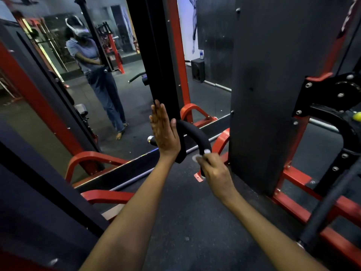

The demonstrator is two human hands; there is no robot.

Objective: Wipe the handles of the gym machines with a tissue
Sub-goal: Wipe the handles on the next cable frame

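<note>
So the right hand [215, 174] is curled shut around a bit of white tissue [201, 155], which peeks out just above the knuckles and is pressed against the lower end of the curved black foam handle [193, 136]. The left hand [164, 132] isn't gripping anything: fingers straight and together, palm flat against the black upright post [162, 75], right beside the top of that same handle. Looks like it's just bracing.

Honestly, the wipe looks like it's only covering the bottom end of the grip so far. To do this bit properly I'd wrap the tissue fully round the foam and slide up along the curve toward the left hand, twisting as you go so the back side gets done too. Foam grabs tissue, so light pressure, or it'll probably shred.

Out past both hands there's a mirror [88, 75] and the red frame feet [93, 159] on the dark floor; to the right, a tall dark weight-stack cover [263, 94].
</note>
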